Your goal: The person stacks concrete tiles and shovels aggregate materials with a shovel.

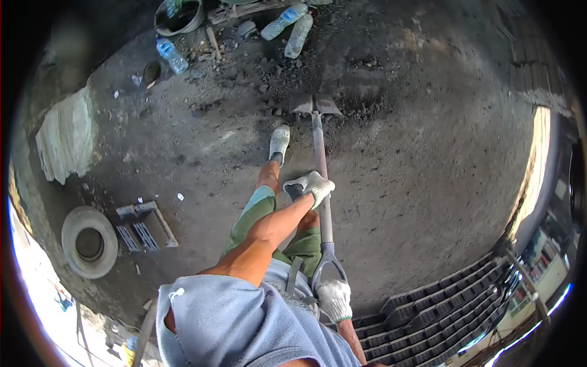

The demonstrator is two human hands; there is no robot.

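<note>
A long-handled shovel [320, 148] runs away from my body, its blade [315, 104] down on the dark, gritty ground. My left hand [313, 185], in a white knit glove, is closed round the middle of the wooden shaft. At the near end, my right hand [335, 298], gloved the same way, grips the grey D-shaped handle [329, 260]; its fingertips are partly hidden. Loose dark soil and small stones [361, 101] lie around the blade. Left of the shaft, one foot in a pale shoe [279, 139] is set forward.
Plastic bottles [282, 21] and a round tub [194, 24] lie at the far side among rubble. On the left are a tyre [89, 243], a rectangular frame [147, 226] and a pale crumpled sheet [67, 136]. Stacked dark ridged pieces [434, 306] stand at lower right.
</note>
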